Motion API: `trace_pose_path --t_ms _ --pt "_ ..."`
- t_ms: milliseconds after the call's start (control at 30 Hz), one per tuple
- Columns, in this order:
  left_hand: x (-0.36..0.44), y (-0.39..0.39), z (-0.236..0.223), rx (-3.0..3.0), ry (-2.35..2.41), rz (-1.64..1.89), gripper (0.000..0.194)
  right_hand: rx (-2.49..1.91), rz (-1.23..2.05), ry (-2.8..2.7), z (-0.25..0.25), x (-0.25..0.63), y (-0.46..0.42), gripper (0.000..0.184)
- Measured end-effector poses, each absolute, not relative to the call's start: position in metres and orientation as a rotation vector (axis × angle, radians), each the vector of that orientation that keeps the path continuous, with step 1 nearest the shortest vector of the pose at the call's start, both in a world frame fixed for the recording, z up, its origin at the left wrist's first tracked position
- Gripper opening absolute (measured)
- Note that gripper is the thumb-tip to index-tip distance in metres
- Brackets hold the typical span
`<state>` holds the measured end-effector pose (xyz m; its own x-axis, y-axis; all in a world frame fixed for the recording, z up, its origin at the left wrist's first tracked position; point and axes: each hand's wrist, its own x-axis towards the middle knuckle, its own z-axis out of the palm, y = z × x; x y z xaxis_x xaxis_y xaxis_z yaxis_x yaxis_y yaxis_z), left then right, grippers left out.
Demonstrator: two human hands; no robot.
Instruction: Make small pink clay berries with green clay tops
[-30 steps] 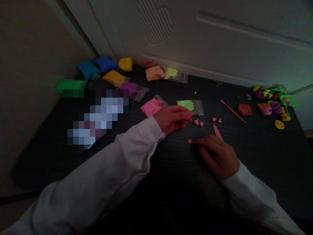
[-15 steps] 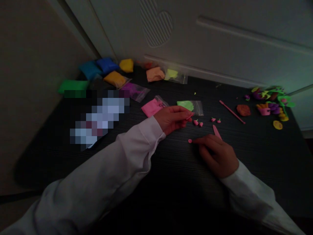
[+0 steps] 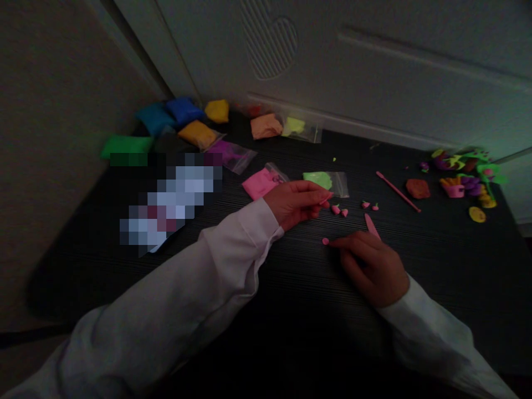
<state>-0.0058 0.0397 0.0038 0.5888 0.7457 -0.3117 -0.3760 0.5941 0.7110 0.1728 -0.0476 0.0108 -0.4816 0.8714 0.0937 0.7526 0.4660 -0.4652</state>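
My left hand (image 3: 297, 202) rests on the dark table (image 3: 266, 310), its fingers curled around a thin pink stick whose tip pokes out to the right. My right hand (image 3: 372, 266) lies with curled fingers on the table, one fingertip touching a small pink clay ball (image 3: 325, 241). A pink clay tool (image 3: 371, 224) lies just beyond this hand; whether the hand grips it is hidden. Small pink clay pieces (image 3: 338, 210) sit between the two hands.
Bags of coloured clay lie at the back: pink (image 3: 260, 183), green (image 3: 322, 180), orange (image 3: 266, 126), blue (image 3: 183, 110), yellow (image 3: 216, 111). A long pink stick (image 3: 397, 191), a red-brown lump (image 3: 418, 188) and finished clay figures (image 3: 465, 174) are at right. A white door stands behind.
Both hands keep almost the same place. The view has shifted slightly, nothing else moved.
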Motion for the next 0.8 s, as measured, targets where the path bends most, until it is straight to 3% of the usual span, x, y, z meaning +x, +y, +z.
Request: trace_pose_path --t_ms 433,800 --pt "-0.0064 0.0402 0.0014 0.645 0.634 0.714 0.006 -1.328 0.286 -2.587 0.005 0.1737 -0.0484 0.033" --pt "-0.0058 0.0397 0.0032 0.65 0.647 0.719 0.005 -1.322 0.331 -2.494 0.0057 0.175 -0.0491 0.036"
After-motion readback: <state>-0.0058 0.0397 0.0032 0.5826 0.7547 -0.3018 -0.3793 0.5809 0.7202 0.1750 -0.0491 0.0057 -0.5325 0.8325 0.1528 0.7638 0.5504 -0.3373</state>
